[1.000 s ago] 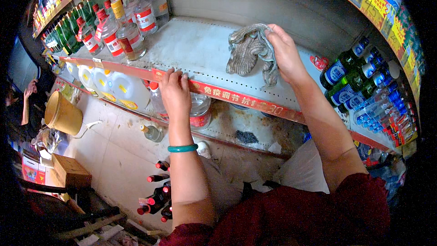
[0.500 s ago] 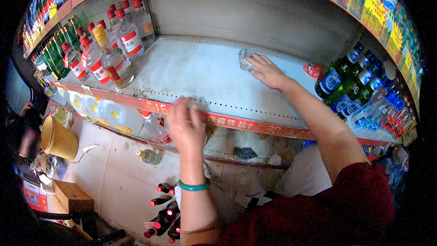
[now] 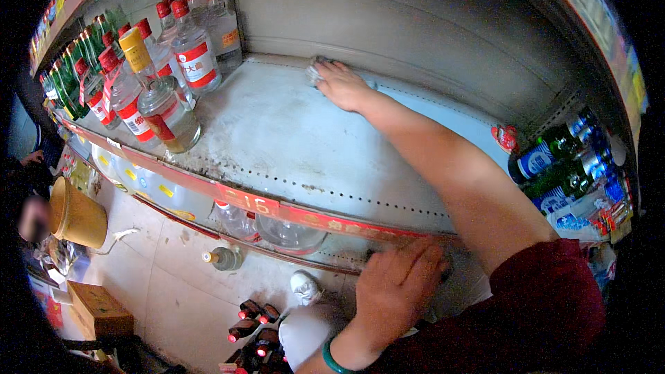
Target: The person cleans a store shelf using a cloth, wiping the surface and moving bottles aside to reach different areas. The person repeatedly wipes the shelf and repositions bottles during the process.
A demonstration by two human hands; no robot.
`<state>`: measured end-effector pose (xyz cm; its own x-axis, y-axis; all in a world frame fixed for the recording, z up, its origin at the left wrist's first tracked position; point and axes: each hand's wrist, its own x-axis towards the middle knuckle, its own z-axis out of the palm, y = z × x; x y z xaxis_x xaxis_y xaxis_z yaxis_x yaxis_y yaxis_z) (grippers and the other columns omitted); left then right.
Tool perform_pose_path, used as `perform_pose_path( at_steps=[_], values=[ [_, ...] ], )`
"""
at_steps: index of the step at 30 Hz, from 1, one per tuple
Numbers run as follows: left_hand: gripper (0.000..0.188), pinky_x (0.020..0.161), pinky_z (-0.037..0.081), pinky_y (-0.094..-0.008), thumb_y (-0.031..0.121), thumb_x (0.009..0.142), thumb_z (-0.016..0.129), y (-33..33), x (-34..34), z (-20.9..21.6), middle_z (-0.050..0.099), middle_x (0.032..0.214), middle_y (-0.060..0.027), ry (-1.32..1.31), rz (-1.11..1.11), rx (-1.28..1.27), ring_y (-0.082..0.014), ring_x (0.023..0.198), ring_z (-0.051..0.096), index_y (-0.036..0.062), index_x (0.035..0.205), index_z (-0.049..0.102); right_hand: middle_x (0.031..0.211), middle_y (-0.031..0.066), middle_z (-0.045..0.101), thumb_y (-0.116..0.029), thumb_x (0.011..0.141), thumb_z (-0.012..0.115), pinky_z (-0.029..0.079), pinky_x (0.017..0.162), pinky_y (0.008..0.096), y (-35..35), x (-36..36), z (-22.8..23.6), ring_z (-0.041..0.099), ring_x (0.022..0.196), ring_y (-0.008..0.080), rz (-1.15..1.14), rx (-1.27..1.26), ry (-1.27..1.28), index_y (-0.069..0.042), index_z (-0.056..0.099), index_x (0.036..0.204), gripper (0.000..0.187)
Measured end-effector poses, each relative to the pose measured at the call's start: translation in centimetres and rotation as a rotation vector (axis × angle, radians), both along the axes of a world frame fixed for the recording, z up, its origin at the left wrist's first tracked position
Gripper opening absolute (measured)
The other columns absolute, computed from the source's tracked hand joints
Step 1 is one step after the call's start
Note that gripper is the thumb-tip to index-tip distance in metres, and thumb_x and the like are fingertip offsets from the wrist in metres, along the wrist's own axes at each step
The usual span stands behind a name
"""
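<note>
Fingers, right hand (image 3: 344, 88): holding grey cloth (image 3: 315, 73) down, rear of shelf (image 3: 305, 142).
Fingers, left hand (image 3: 398, 280): below shelf front, too blurred to tell.
Risk: leftward overreach could topple red-capped bottles (image 3: 197, 64), shelf left.

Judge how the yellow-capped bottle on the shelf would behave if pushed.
The yellow-capped bottle looks like clear glass, so it is probably slick and breakable. Tall and narrow at the top, it could tip under a high push. Its rounded body would likely roll once down.
</note>
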<state>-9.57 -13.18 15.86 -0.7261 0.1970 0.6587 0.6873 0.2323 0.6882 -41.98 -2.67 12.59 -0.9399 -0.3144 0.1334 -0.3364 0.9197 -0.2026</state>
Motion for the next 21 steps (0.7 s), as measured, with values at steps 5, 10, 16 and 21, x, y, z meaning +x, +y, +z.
perform_pose_path(
  at_steps=[5, 10, 16, 21],
  values=[
    [0.035, 0.071, 0.046, -0.0351, 0.014, 0.073, 0.057, -1.0, 0.4, -2.4, 0.059, 0.107, -0.0094, -0.121, -0.072, -0.199, -0.0245, 0.087, 0.058, 0.0065, 0.107, 0.057, 0.142, 0.0145, 0.030, -0.035, 0.092, 0.033, 0.024, 0.107, 0.0388, -5.9, -5.5, -0.1, 0.027, 0.131, 0.0310, 0.112, -0.016, -0.001, -0.005, 0.029, 0.137, 0.054],
    [0.031, 0.077, 0.048, -0.0412, 0.022, 0.090, 0.054, -1.9, 0.3, -2.3, 0.058, 0.111, -0.0145, -0.232, -0.212, -0.397, -0.0248, 0.094, 0.057, 0.0058, 0.117, 0.051, 0.139, 0.0157, 0.034, -0.034, 0.091, 0.035, 0.026, 0.106, 0.0364, -8.8, -8.9, 0.8, 0.031, 0.129, 0.0300, 0.202, -0.057, -0.055, -0.006, 0.033, 0.136, 0.053],
    [0.035, 0.076, 0.045, -0.0380, 0.015, 0.074, 0.051, -0.4, 1.2, -3.0, 0.057, 0.111, -0.0117, -0.132, -0.097, -0.239, -0.0255, 0.091, 0.057, 0.0066, 0.107, 0.057, 0.137, 0.0133, 0.039, -0.031, 0.089, 0.040, 0.027, 0.106, 0.0358, -9.5, -8.7, 0.9, 0.035, 0.127, 0.0285, 0.330, -0.059, -0.053, -0.010, 0.041, 0.132, 0.047],
    [0.030, 0.073, 0.045, -0.0378, 0.015, 0.072, 0.051, -0.2, 1.0, -2.5, 0.059, 0.097, -0.0110, -0.113, -0.176, -0.337, -0.0247, 0.085, 0.057, 0.0058, 0.100, 0.057, 0.135, 0.0099, 0.042, -0.029, 0.088, 0.042, 0.028, 0.105, 0.0349, -12.4, -5.2, -0.1, 0.036, 0.127, 0.0259, 0.486, -0.096, 0.021, -0.013, 0.044, 0.131, 0.045]
  ],
)
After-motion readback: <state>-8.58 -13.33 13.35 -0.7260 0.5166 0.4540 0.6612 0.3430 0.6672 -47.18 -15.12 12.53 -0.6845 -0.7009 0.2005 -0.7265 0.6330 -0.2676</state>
